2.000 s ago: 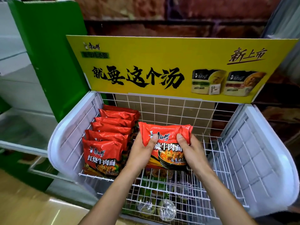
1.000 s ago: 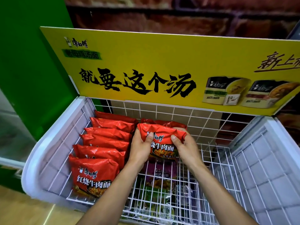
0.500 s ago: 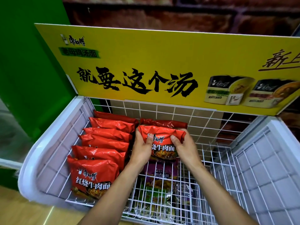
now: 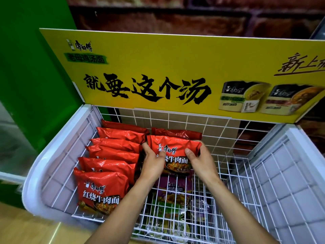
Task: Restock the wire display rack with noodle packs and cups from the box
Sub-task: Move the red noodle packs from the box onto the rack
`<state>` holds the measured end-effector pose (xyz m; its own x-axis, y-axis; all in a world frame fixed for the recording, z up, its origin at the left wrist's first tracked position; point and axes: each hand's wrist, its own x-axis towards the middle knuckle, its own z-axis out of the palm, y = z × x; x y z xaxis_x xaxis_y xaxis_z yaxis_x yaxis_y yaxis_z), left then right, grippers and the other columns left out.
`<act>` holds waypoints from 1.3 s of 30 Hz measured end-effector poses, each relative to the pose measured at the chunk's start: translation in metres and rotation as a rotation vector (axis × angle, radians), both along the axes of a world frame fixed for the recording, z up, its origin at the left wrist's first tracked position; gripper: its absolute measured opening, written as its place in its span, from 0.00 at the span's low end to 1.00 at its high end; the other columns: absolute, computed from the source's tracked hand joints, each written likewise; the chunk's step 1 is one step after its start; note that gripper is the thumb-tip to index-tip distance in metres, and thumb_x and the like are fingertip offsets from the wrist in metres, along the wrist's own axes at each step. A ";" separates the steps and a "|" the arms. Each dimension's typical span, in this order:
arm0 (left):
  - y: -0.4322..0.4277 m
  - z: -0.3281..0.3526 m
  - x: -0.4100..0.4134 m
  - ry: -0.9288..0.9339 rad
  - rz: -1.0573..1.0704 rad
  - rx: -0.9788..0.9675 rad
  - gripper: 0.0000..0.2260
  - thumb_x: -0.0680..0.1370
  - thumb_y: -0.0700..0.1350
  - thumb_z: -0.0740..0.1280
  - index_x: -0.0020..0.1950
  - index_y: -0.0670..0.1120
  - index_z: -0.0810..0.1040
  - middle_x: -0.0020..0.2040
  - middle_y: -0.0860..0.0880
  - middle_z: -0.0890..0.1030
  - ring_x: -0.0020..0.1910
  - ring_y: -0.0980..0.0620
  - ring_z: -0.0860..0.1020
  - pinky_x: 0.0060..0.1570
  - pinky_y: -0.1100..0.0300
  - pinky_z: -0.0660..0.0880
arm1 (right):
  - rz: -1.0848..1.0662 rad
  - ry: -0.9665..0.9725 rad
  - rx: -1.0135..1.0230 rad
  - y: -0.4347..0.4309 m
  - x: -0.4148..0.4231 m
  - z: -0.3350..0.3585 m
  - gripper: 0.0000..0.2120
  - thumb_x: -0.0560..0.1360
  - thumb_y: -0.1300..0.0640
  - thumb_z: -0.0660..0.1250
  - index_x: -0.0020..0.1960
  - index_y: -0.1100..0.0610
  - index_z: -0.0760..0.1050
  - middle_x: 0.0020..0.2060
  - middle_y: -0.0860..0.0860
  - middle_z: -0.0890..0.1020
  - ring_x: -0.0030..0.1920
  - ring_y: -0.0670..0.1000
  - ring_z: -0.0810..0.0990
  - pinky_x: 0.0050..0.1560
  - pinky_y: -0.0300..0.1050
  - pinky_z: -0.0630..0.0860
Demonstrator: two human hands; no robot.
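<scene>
Head view: wire rack (image 4: 249, 175), top tier, holds eight red noodle packs: six in the left row (image 4: 112, 154), one far-centre pack (image 4: 177, 133), and one held pack (image 4: 171, 146) upright just before it. The left hand (image 4: 152, 163) and right hand (image 4: 201, 162) pinch its upper corners, fingers curled. One purple pack (image 4: 174, 190) lies on the tier below.

This is looking like a shop. A white wire display rack (image 4: 290, 173) is holding a row of identical red noodle packs (image 4: 112, 155) just left of the fingers (image 4: 145, 149). A yellow advertising sign (image 4: 158, 67) picturing noodle cups is standing above and beyond the fingers, and purple packs (image 4: 175, 189) are lying on a lower shelf beneath them.
</scene>
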<state>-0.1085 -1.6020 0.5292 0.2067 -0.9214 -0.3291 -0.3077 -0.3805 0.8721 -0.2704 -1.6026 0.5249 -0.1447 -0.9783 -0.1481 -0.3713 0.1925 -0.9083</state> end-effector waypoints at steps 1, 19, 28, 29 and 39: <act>0.001 -0.001 0.000 -0.009 -0.001 0.004 0.29 0.84 0.46 0.62 0.78 0.50 0.48 0.73 0.43 0.70 0.69 0.39 0.73 0.69 0.46 0.70 | -0.008 0.005 0.000 0.002 -0.001 -0.001 0.07 0.82 0.50 0.65 0.58 0.44 0.72 0.50 0.37 0.78 0.54 0.45 0.78 0.53 0.40 0.75; 0.029 0.001 -0.005 -0.061 0.039 -0.049 0.36 0.83 0.47 0.65 0.83 0.52 0.45 0.82 0.44 0.56 0.79 0.42 0.59 0.75 0.47 0.60 | -0.025 0.059 0.008 0.028 -0.019 0.003 0.18 0.83 0.50 0.63 0.70 0.55 0.71 0.62 0.49 0.79 0.58 0.48 0.78 0.56 0.43 0.73; 0.055 0.010 -0.016 -0.081 0.039 -0.095 0.33 0.83 0.46 0.65 0.83 0.50 0.50 0.80 0.45 0.56 0.78 0.43 0.61 0.73 0.50 0.61 | 0.023 0.049 0.023 0.048 -0.027 0.004 0.15 0.83 0.55 0.64 0.69 0.52 0.72 0.61 0.46 0.77 0.53 0.42 0.77 0.43 0.30 0.68; 0.059 0.010 -0.017 -0.075 0.039 -0.093 0.32 0.83 0.46 0.64 0.82 0.50 0.51 0.80 0.45 0.56 0.78 0.44 0.61 0.73 0.50 0.61 | 0.030 0.050 0.024 0.050 -0.028 0.005 0.14 0.83 0.55 0.64 0.68 0.51 0.72 0.62 0.46 0.77 0.53 0.42 0.77 0.45 0.31 0.69; 0.082 0.006 -0.019 -0.015 -0.071 -0.090 0.27 0.83 0.47 0.65 0.80 0.53 0.58 0.79 0.48 0.62 0.76 0.46 0.65 0.74 0.47 0.65 | 0.020 0.028 0.039 0.082 -0.025 0.004 0.13 0.83 0.54 0.64 0.67 0.48 0.72 0.50 0.37 0.75 0.48 0.34 0.75 0.45 0.32 0.70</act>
